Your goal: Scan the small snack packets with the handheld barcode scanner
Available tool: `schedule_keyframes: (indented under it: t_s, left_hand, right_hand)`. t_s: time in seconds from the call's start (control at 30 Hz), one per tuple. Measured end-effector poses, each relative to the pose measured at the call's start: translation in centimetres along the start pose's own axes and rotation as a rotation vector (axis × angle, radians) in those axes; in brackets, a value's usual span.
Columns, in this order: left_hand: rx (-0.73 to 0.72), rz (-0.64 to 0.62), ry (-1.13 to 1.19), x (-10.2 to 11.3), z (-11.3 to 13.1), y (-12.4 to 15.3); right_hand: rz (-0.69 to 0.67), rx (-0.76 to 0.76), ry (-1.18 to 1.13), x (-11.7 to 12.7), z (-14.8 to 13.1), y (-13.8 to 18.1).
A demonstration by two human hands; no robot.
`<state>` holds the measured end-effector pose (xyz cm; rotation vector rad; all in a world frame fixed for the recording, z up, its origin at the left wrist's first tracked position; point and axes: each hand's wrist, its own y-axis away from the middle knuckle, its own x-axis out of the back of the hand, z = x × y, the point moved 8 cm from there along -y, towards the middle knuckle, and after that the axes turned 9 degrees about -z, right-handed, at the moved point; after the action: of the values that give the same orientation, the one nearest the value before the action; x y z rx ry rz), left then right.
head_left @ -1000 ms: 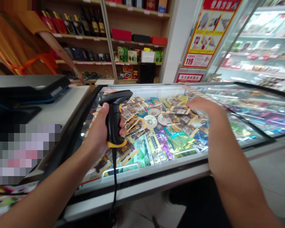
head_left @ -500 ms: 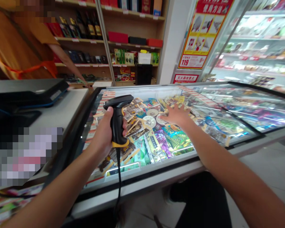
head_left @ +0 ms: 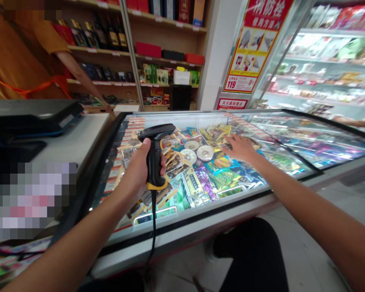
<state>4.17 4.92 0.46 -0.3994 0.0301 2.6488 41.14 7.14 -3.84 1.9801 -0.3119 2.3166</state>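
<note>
- The left hand (head_left: 136, 173) is wrapped around the grip of a black scanner (head_left: 155, 154), held upright above the left part of the freezer (head_left: 200, 217).
- The scanner's cable (head_left: 153, 231) hangs down.
- The right hand (head_left: 241, 148), fingers spread and palm down, lies over the packets (head_left: 200, 180) in the freezer.
- The counter (head_left: 79, 142) adjoins the freezer on the left.

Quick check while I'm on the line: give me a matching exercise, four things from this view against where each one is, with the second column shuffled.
Things
1. barcode scanner
2. right hand
3. round tubs
4. red poster

Places
A. on the wall beyond the freezer
B. among the packets, between scanner and right hand
C. gripped in the left hand
D. spread flat over the packets near the freezer's middle

Pairs: 1-C, 2-D, 3-B, 4-A
</note>
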Motion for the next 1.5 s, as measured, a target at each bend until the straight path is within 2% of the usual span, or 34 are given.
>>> schedule_keyframes:
  t_s: [0.1, 0.23, 0.3, 0.43, 0.57, 0.73, 0.83, 0.93, 1.0, 1.1, 1.13, 1.2, 1.27, 1.33, 1.4, 1.5]
  left_hand:
    - [0.002, 0.007, -0.004, 0.1, 0.0, 0.0]
    - [0.008, 0.007, -0.005, 0.0, 0.0, 0.0]
    - [0.011, 0.005, -0.005, -0.1, 0.0, 0.0]
    - [0.024, -0.005, -0.002, -0.5, -0.2, 0.1]
    - [0.027, -0.016, -0.021, -0.8, -0.7, 0.1]
    - [0.007, -0.002, -0.016, -0.5, -1.0, -0.1]
    - [-0.009, 0.017, 0.003, -0.1, -0.9, -0.3]
    - [-0.027, 0.014, 0.02, 0.2, -0.7, -0.5]
    - [-0.045, 0.011, 0.019, 0.3, -0.5, -0.5]
    - [-0.051, 0.025, 0.004, 0.6, -0.5, -0.5]
    - [-0.049, 0.033, 0.001, 0.7, -0.5, -0.5]
    - [-0.048, 0.044, 0.001, 0.8, -0.5, -0.6]
    - [-0.061, 0.051, 0.0, 1.0, -0.3, -0.6]
    - [-0.079, 0.053, -0.005, 1.2, -0.2, -0.7]
    - [-0.091, 0.04, -0.008, 1.3, -0.1, -0.8]
    - [-0.093, 0.011, -0.014, 1.1, -0.1, -0.8]
  right_hand:
    - [0.044, -0.01, -0.016, 1.1, 1.4, 0.8]
    - [0.191, -0.102, -0.063, 2.8, 3.4, 5.0]
    - [0.188, -0.172, -0.072, 1.9, 4.6, 7.7]
    - [0.085, -0.255, -0.067, -2.0, 6.7, 10.8]
    - [0.072, -0.213, -0.084, -4.1, 7.9, 9.8]
    - [0.116, -0.19, -0.096, -2.9, 8.2, 7.6]
    - [0.266, -0.149, -0.089, 0.3, 5.9, 7.4]
    - [0.452, -0.022, -0.166, 4.2, 0.9, 7.5]
    - [0.413, 0.26, -0.277, 5.7, -4.6, 6.8]
    - [0.228, 0.787, -0.394, 6.4, -13.6, 6.1]
    - [0.205, 0.895, -0.4, 6.5, -15.7, 6.0]
    - [0.174, 1.002, -0.418, 6.8, -18.5, 5.3]
    - [0.134, 1.025, -0.472, 7.0, -19.8, 4.5]
    - [0.097, 1.017, -0.584, 7.5, -19.8, 4.1]
    - [0.061, 0.975, -0.752, 7.9, -19.0, 3.9]
    - [-0.042, 0.829, -1.078, 7.4, -16.8, 3.0]
